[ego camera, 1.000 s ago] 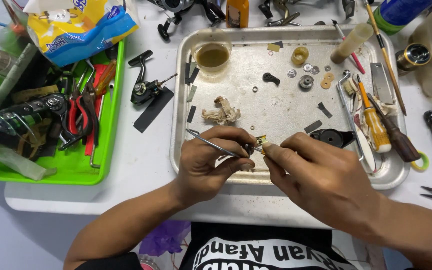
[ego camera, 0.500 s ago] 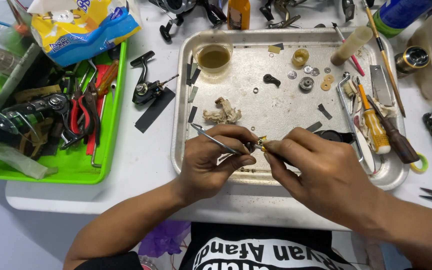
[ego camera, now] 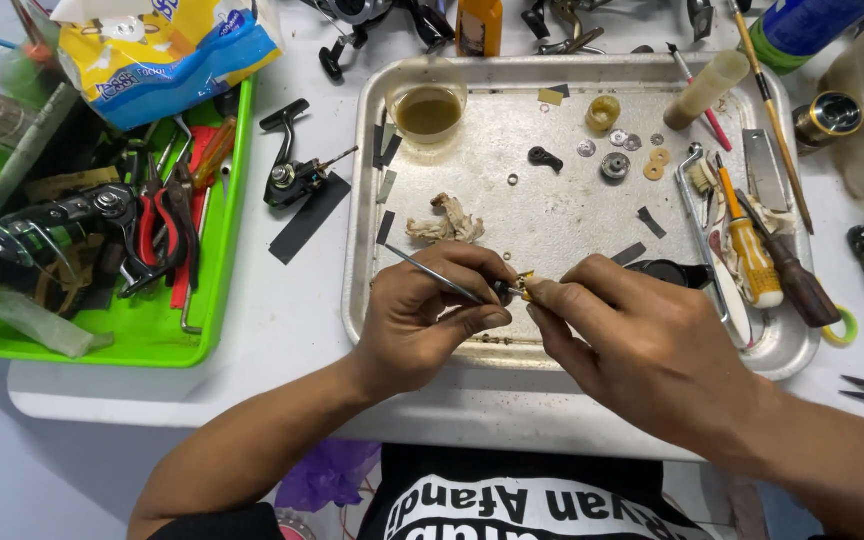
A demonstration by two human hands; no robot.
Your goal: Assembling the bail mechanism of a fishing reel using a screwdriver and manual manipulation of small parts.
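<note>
Far to the left of the fingers, a green tray (ego camera: 214,330) is holding pliers and other loose tools, parked aside where they are not getting in the way of the fine work. Nearer, just left of the metal tray (ego camera: 367,300), a black crank handle (ego camera: 292,175) is lying on the white table (ego camera: 292,300), apparently set down within easy reach.

Over the near edge of the metal tray, the left hand (ego camera: 422,320) is gripping a thin metal pick (ego camera: 432,275) pencil-style, its fingers curled closed around the shaft so the tip is staying steady and pointing rightward. The tip is meeting a small yellowish part (ego camera: 524,287), which is sitting right between the two sets of fingertips, above the tray, likely so anything dropped lands in it.

The right hand (ego camera: 652,350) is pinching that part, thumb and forefinger pressed together on it, the other fingers folded loosely beneath; the part is too small to tell its shape.

Just beyond the fingers, a crumpled scrap of tissue (ego camera: 447,222) is lying on the tray, with washers (ego camera: 622,140) farther up. To the right of the right hand, a yellow-handled screwdriver (ego camera: 752,262) and a brown-handled screwdriver (ego camera: 797,280) are resting along the tray's right rim, handles toward the person.
</note>
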